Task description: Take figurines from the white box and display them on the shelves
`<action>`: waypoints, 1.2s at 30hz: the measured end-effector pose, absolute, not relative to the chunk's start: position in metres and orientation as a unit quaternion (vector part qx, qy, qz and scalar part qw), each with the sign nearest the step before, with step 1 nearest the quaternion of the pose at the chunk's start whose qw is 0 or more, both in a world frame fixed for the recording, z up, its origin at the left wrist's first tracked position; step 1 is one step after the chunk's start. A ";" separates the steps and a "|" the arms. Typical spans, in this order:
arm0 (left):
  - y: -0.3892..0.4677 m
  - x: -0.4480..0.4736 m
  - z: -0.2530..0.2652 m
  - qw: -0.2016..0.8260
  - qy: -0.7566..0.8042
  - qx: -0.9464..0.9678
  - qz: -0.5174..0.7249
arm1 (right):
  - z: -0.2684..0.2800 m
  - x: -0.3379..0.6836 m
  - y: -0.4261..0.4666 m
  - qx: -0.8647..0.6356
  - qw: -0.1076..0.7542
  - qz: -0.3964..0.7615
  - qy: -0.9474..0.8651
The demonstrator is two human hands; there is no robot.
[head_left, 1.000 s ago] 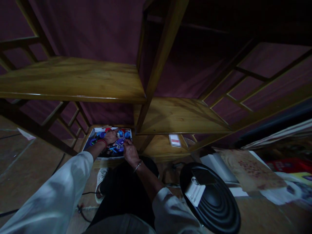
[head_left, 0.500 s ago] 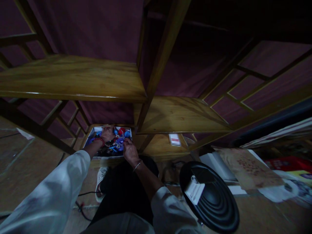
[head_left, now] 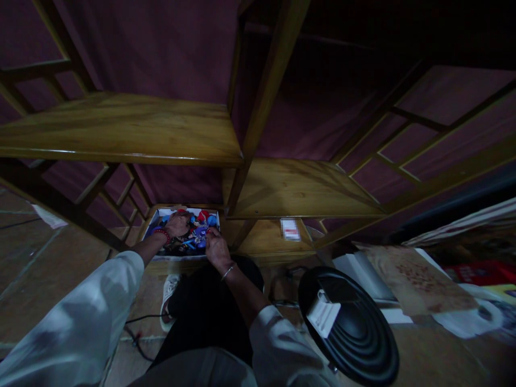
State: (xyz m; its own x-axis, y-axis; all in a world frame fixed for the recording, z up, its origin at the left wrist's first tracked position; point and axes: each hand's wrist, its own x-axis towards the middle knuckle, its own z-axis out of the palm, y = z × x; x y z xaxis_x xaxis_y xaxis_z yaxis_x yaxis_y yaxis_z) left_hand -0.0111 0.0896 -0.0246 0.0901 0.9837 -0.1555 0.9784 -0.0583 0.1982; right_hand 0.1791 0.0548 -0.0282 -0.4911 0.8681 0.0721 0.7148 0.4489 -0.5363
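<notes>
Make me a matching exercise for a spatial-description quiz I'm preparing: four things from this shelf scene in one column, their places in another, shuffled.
Things:
1. white box
2. black ribbed disc
3. small white card
4. red bead bracelet

Places:
A. on the left wrist
B. flat on the bottom shelf, right of the upright post
C. on the bottom shelf, under both hands, full of small colourful items
D. on the floor, right of the person's legs

Pairs: 1-C, 2-D, 3-B, 4-A

shelf: glossy varnished wood | toys: shiny plastic | sleeve: matt cloth | disc: ribbed black
</notes>
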 end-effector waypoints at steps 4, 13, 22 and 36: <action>0.088 -0.010 -0.030 0.131 0.655 0.743 0.040 | -0.038 0.178 0.057 -0.469 0.171 0.223 -0.837; 0.085 0.003 -0.028 0.286 0.667 0.662 0.185 | -0.040 0.178 0.057 -0.471 0.201 0.219 -0.830; 0.087 0.007 -0.028 0.332 0.701 0.594 0.215 | -0.032 0.178 0.055 -0.479 0.220 0.219 -0.821; 0.083 0.002 -0.019 0.348 0.740 0.509 0.269 | -0.029 0.175 0.056 -0.505 0.139 0.192 -0.830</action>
